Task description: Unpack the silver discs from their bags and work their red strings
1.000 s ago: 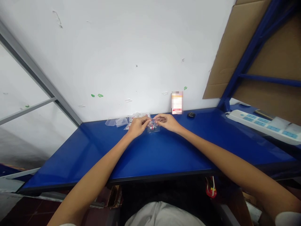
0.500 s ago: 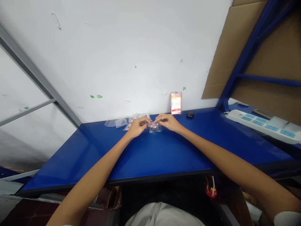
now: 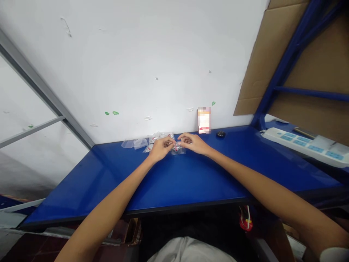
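Observation:
A small clear plastic bag (image 3: 178, 150) with a red-and-white mark and something silvery inside lies near the back of the blue table. My left hand (image 3: 160, 149) pinches its upper edge between thumb and forefinger. At the bag's upper right is my right hand (image 3: 195, 143), fingers curved, with a gap showing between thumb and forefinger; whether the thumb touches the plastic I cannot tell. Behind and left of my left hand sit several similar filled bags (image 3: 154, 138), partly hidden by it. Flat clear bags (image 3: 131, 143) lie farther left.
A small upright box (image 3: 204, 120) with a blurred front leans by the white wall. To its right lies a black object (image 3: 220, 134). A white power strip (image 3: 305, 143) runs along the table's right side, beside a blue metal frame (image 3: 280, 69) backed with cardboard.
My right thumb and forefinger have parted from their pinch at the bag's top. The bag has shifted slightly left and tilted, while my left hand keeps its pinch.

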Demonstrator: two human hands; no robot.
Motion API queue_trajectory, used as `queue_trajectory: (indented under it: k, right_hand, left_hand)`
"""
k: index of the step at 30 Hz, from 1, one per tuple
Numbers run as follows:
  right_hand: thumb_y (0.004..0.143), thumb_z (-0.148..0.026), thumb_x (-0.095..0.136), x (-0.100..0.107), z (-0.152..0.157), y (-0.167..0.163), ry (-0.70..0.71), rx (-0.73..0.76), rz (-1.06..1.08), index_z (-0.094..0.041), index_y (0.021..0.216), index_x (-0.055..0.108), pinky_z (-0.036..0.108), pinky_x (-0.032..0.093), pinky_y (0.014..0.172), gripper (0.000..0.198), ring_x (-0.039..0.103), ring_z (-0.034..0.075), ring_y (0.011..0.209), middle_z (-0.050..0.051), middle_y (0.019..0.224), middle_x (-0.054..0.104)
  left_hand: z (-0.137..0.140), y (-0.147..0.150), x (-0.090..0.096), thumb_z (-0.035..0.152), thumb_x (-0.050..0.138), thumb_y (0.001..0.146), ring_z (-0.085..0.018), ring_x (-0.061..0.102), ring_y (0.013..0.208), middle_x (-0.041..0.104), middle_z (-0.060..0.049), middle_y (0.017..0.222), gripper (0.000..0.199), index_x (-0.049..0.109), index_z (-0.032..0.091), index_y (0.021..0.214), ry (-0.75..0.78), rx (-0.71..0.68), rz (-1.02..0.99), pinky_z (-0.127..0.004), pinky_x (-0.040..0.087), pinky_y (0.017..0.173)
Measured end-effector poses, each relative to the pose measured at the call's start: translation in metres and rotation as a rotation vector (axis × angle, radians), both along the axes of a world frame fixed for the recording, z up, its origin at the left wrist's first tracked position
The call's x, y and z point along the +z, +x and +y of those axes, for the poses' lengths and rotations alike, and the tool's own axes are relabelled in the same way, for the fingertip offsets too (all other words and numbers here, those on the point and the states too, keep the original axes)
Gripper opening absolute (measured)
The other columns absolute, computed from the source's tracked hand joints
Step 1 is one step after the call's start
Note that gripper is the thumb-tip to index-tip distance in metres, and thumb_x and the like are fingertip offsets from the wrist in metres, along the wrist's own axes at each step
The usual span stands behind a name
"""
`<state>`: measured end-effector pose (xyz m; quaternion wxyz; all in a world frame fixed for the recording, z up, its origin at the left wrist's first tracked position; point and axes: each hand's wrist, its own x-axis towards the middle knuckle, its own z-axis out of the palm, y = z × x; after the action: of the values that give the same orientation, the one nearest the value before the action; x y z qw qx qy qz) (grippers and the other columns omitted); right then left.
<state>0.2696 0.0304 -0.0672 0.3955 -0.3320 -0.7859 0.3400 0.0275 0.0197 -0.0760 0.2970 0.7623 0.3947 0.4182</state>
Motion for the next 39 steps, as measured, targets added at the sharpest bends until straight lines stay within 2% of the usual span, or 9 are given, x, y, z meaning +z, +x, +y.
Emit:
queue_trajectory:
  k: [4, 8, 11, 15, 20, 27, 30, 33, 39]
  right_hand:
    - [0.089, -0.042, 0.075, -0.002, 0.006, 0.000, -0.083, 0.020, 0.039, -0.019, 0.095, 0.081, 0.031, 0.059, 0.077, 0.024, 0.073, 0.020, 0.079, 0.004, 0.085, 0.079]
    - [0.086, -0.044, 0.079, -0.004, 0.011, 0.001, -0.155, 0.046, 0.101, -0.019, 0.095, 0.083, 0.031, 0.059, 0.071, 0.027, 0.073, 0.020, 0.076, 0.005, 0.084, 0.080]
    - [0.087, -0.046, 0.079, -0.006, 0.011, -0.001, -0.140, 0.033, 0.122, -0.018, 0.096, 0.084, 0.032, 0.059, 0.070, 0.030, 0.072, 0.020, 0.072, 0.005, 0.079, 0.079]
    - [0.090, -0.046, 0.076, -0.006, 0.007, -0.001, -0.055, 0.026, 0.106, -0.019, 0.099, 0.084, 0.033, 0.059, 0.074, 0.030, 0.073, 0.020, 0.074, 0.005, 0.084, 0.080]
    - [0.089, -0.049, 0.078, -0.005, 0.004, 0.000, -0.050, 0.035, 0.025, -0.019, 0.104, 0.082, 0.031, 0.058, 0.076, 0.034, 0.074, 0.020, 0.080, 0.005, 0.089, 0.080]
    - [0.088, -0.052, 0.078, -0.009, 0.007, 0.001, -0.087, 0.088, 0.007, -0.020, 0.095, 0.082, 0.030, 0.057, 0.068, 0.033, 0.071, 0.019, 0.068, 0.003, 0.079, 0.078]
    - [0.089, -0.053, 0.077, -0.009, 0.008, 0.002, -0.061, 0.073, 0.063, -0.020, 0.093, 0.082, 0.030, 0.056, 0.064, 0.034, 0.069, 0.018, 0.064, 0.002, 0.074, 0.075]
    - [0.089, -0.053, 0.077, -0.009, 0.008, 0.002, -0.049, 0.050, 0.076, -0.020, 0.094, 0.082, 0.030, 0.057, 0.063, 0.034, 0.069, 0.018, 0.062, 0.002, 0.074, 0.076]
    - [0.091, -0.050, 0.076, -0.010, 0.011, 0.001, -0.038, 0.024, 0.067, -0.020, 0.099, 0.083, 0.031, 0.061, 0.066, 0.031, 0.073, 0.020, 0.067, 0.005, 0.083, 0.080]
  left_hand:
    - [-0.003, 0.003, 0.005, 0.041, 0.070, 0.096, -0.022, 0.075, 0.085, 0.080, -0.007, 0.097, 0.025, 0.078, 0.019, 0.105, 0.054, 0.008, 0.017, -0.033, 0.061, 0.077]
    - [-0.002, 0.002, 0.009, 0.041, 0.076, 0.091, -0.023, 0.076, 0.082, 0.081, -0.008, 0.094, 0.026, 0.079, 0.017, 0.101, -0.046, 0.036, -0.067, -0.033, 0.062, 0.070]
    - [-0.002, 0.002, 0.011, 0.044, 0.078, 0.089, -0.023, 0.076, 0.082, 0.081, -0.010, 0.094, 0.032, 0.079, 0.015, 0.103, -0.124, 0.045, -0.102, -0.035, 0.064, 0.071]
    - [-0.002, 0.004, 0.009, 0.049, 0.080, 0.089, -0.024, 0.076, 0.094, 0.080, -0.011, 0.107, 0.039, 0.079, 0.017, 0.112, -0.156, -0.066, -0.125, -0.035, 0.064, 0.077]
    - [0.000, 0.003, 0.001, 0.049, 0.074, 0.093, -0.022, 0.074, 0.083, 0.080, -0.008, 0.094, 0.033, 0.081, 0.017, 0.097, -0.085, -0.026, -0.016, -0.032, 0.060, 0.070]
    - [-0.012, 0.007, 0.006, 0.045, 0.066, 0.099, -0.022, 0.073, 0.085, 0.079, -0.005, 0.094, 0.027, 0.078, 0.021, 0.097, 0.020, -0.001, 0.091, -0.033, 0.058, 0.079]
    - [-0.013, 0.010, 0.009, 0.049, 0.066, 0.099, -0.022, 0.074, 0.086, 0.077, -0.004, 0.096, 0.029, 0.073, 0.021, 0.102, -0.026, -0.025, 0.029, -0.031, 0.058, 0.075]
    - [-0.011, 0.009, 0.008, 0.055, 0.063, 0.100, -0.019, 0.072, 0.073, 0.076, -0.004, 0.094, 0.035, 0.073, 0.021, 0.103, -0.083, -0.070, 0.028, -0.030, 0.059, 0.069]
    - [-0.002, 0.002, 0.005, 0.058, 0.065, 0.098, -0.019, 0.069, 0.061, 0.074, -0.003, 0.079, 0.041, 0.074, 0.019, 0.088, -0.114, -0.064, 0.037, -0.031, 0.057, 0.063]
